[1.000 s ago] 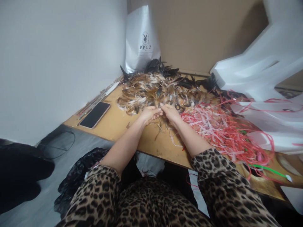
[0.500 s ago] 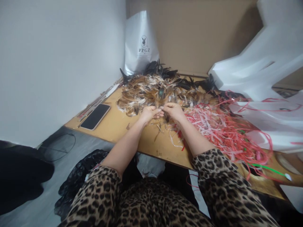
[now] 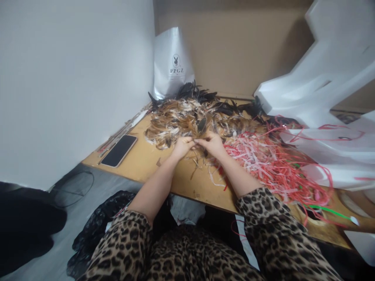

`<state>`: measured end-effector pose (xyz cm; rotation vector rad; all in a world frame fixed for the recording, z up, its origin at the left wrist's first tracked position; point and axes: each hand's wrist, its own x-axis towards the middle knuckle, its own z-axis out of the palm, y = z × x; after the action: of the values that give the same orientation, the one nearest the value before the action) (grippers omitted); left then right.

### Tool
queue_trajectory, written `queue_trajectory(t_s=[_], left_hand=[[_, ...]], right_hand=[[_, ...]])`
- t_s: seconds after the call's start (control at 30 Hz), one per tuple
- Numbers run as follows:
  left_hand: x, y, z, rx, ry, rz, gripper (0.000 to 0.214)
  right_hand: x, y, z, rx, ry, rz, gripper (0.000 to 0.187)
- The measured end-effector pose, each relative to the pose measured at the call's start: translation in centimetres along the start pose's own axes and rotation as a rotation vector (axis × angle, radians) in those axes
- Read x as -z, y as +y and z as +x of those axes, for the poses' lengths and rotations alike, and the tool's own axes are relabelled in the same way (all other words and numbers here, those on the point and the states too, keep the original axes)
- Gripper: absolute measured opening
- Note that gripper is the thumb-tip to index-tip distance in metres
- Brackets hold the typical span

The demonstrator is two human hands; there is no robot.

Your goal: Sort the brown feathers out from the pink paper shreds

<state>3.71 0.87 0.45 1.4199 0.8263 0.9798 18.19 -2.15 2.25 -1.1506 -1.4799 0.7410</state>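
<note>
Over the table's middle, my left hand (image 3: 183, 147) and my right hand (image 3: 213, 144) meet with their fingertips pinched together. A small bunch of feathers (image 3: 201, 125), brown with one dark greenish plume, stands up from between them; its lower ends are hidden by my fingers. Just beyond lies a wide heap of brown and white feathers (image 3: 168, 124), with black feathers (image 3: 195, 91) along its far side. Beside my right forearm spreads a tangled pile of red and pink ribbon strips (image 3: 269, 166). Several loose feather bits lie on the table below my hands.
A phone (image 3: 119, 150) lies on the wooden table (image 3: 152, 166) at left, by the wall. At the back stands a silver bag (image 3: 174, 62). White foam-like pieces (image 3: 295, 89) crowd the right side. A green strip (image 3: 328, 210) lies near the right edge. Black plastic (image 3: 99, 222) sits on the floor.
The view has tilted up a little, so everything sits lower. My right hand's fingers have shifted on the feather bunch, and it now leans to the right; both hands stay together.
</note>
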Motion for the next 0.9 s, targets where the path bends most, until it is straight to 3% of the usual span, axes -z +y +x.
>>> queue_trajectory(t_s=[0.13,0.4,0.73,0.9], left_hand=[[0.0,-0.3,0.1,-0.023,-0.051,0.015,0.018],[-0.4,0.0,-0.1,-0.065,-0.143,0.039,0.026],[0.3,0.0,-0.1,0.079,-0.160,-0.002,0.022],[0.1,-0.3,0.0,0.125,-0.143,-0.094,0.022]], right_hand=[[-0.5,0.5,0.0,0.031,0.072,-0.030,0.022],[-0.4,1.2,0.2,-0.081,0.119,0.073,0.032],[0.5,0.8,0.3,-0.117,-0.077,0.113,0.026],[0.2,0.6,0.1,-0.145,-0.073,0.166,0.027]])
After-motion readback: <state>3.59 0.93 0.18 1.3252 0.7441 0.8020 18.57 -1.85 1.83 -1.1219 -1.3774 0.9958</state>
